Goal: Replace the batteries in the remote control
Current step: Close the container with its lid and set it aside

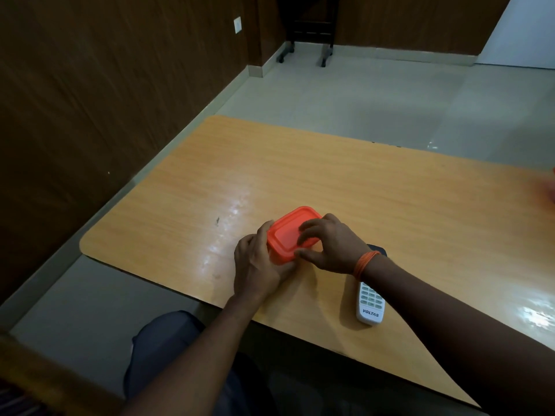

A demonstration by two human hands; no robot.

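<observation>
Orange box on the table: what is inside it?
That cannot be seen. Its orange lid is on and opaque, hiding any contents. The left hand and right hand grip the orange box on the table.

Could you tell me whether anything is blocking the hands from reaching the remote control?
Nothing visible does. The left hand and right hand hold the orange box; the remote control lies on the table, just below the right wrist.
</observation>
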